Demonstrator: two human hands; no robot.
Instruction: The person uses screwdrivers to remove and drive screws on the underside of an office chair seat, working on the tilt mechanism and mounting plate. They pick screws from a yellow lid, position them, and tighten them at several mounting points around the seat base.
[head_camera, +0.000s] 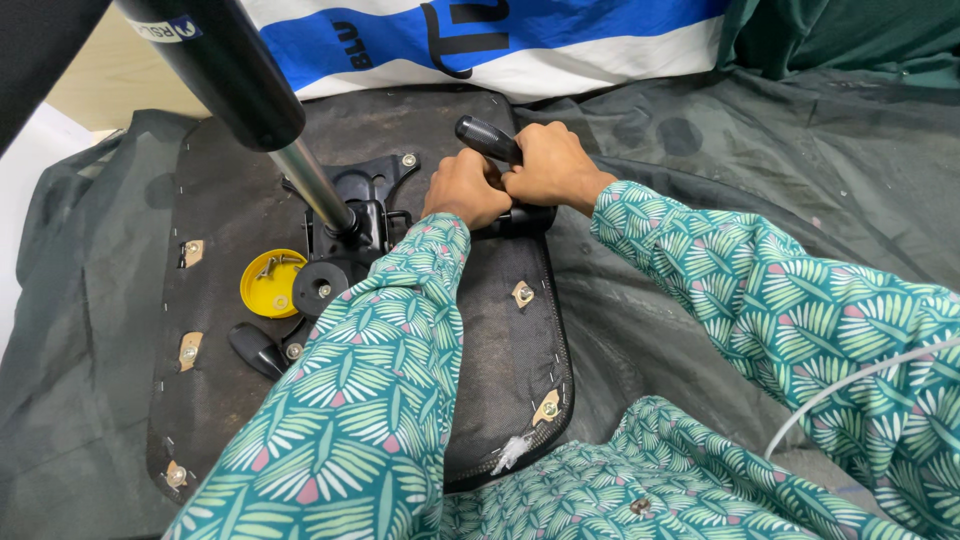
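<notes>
Both hands are clamping down on the black lever handle, which is sitting just right of the black metal mechanism plate on the upturned seat base. Left hand is wrapping closed around its lower part, right hand is gripping beside it, touching. A yellow cap is lying just left of the plate, and the gas cylinder is rising from it.
</notes>
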